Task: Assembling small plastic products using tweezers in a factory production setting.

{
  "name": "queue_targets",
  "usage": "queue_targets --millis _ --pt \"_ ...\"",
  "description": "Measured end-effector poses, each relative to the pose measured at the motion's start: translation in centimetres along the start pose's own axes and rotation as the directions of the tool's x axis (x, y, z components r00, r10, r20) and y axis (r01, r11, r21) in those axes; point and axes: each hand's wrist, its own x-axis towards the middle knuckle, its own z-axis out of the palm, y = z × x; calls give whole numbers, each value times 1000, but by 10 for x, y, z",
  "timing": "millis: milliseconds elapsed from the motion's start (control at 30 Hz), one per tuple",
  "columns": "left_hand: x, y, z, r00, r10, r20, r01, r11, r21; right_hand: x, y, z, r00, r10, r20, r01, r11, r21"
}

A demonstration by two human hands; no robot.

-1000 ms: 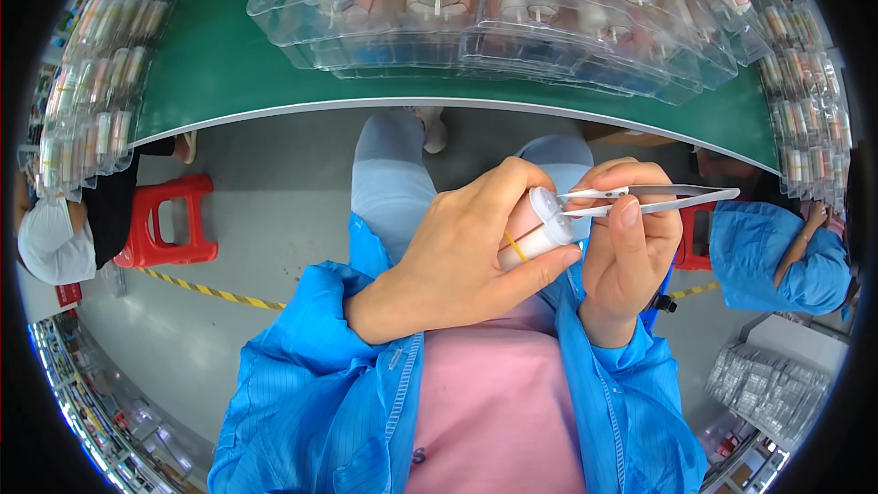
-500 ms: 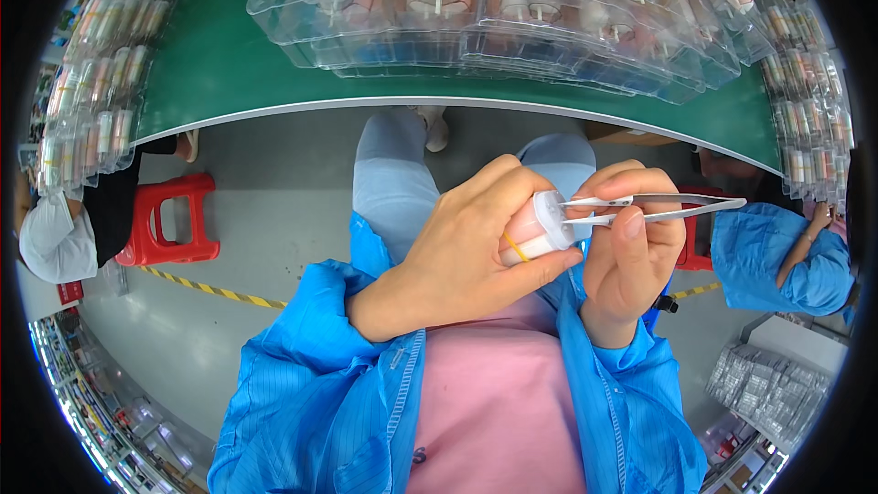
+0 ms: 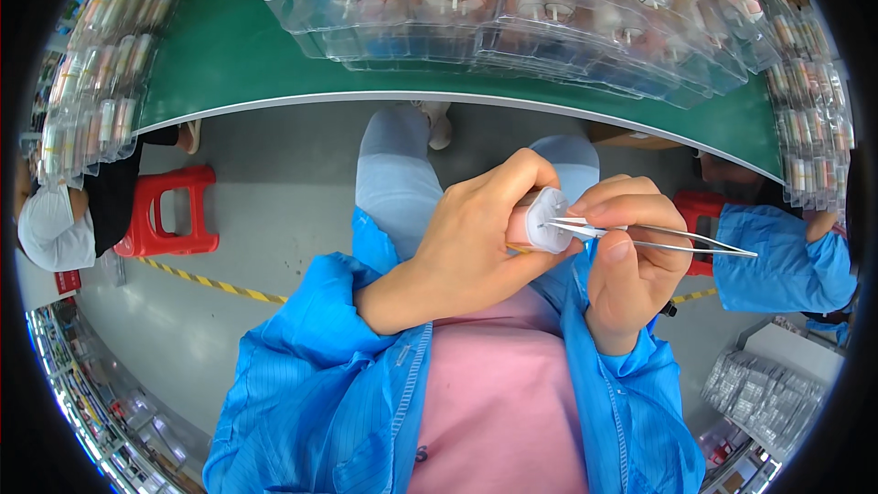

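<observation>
My left hand (image 3: 471, 242) is wrapped round a pink and white cylinder (image 3: 547, 220), its pale end face turned to the right. A yellow band circles its body, mostly covered by my fingers. My right hand (image 3: 636, 252) pinches a pair of metal tweezers (image 3: 672, 236). The tweezers' tips are at the cylinder's end face, close together; whether they grip anything there is too small to tell. Both hands are above my lap, in front of the table edge.
Clear plastic trays (image 3: 412, 32) of similar pink and white cylinders are stacked on the green table (image 3: 215, 73). More filled trays (image 3: 114, 82) stand at the far left. A red stool (image 3: 174, 210) is on the floor. Co-workers sit at both sides, one in a blue sleeve (image 3: 777, 256).
The cylinder's end face has turned more into view. The tweezers have tilted, their rear end lower, and their tips have closed together on the end face.
</observation>
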Motion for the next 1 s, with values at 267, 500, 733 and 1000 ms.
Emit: queue_targets --millis 267,500,733,1000 --pt "-1 -5 0 994 95 -44 -89 988 129 2 1 0 999 -33 37 36 996 -85" --pt "0 -6 0 989 135 -54 -126 981 148 2 3 0 998 -51 33 53 996 -68" --pt "-1 -5 0 991 125 -53 -116 982 150 2 3 0 998 -60 34 62 996 -70" --pt "-2 -6 0 992 119 -51 -110 982 153 1 3 1 998 -48 28 50 997 -61"
